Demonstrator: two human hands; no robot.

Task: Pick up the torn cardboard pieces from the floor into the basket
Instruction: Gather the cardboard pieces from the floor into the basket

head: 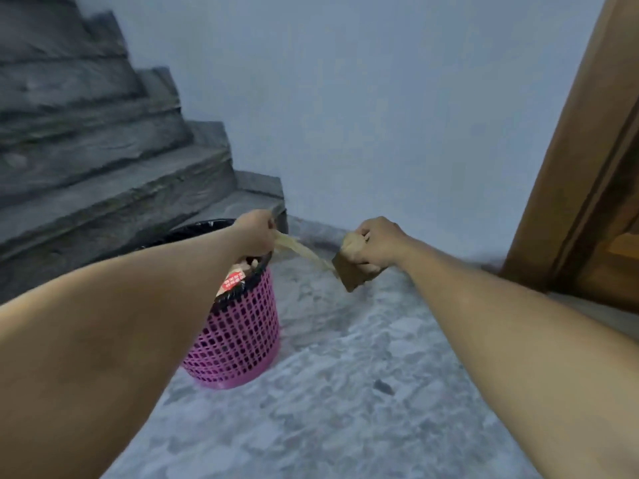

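I'm seeing both arms reaching out fwd over the floor [345, 392]. Left hand [254, 233] is hanging over the basket [238, 344], fingers curled tight and pinching one end of a pale strip [304, 252]. Right hand [371, 247] is sitting out to the right of the basket, fingers clamped round a brown cardboard piece [351, 273], w/ the lower corner of that piece poking out below the fist. The strip is running taut btwn the two hands, from the left fist down to the edge of the cardboard piece; can't tell if it's tape or a peeled paper layer, frame's blurry there.

The basket is pink plastic mesh, standing upright on the floor just beside the bottom stair [138, 209], lined w/ a black bag [238, 288] folded over the rim. More cardboard scraps [235, 280] are lying inside, one w/ a red-and-white label showing at the rim.

A small dark spot [383, 387] is lying on the floor, right of the basket and nearer me; too small to tell what it is. A wooden door frame [570, 184] is standing at far right, grey wall [380, 98] behind.
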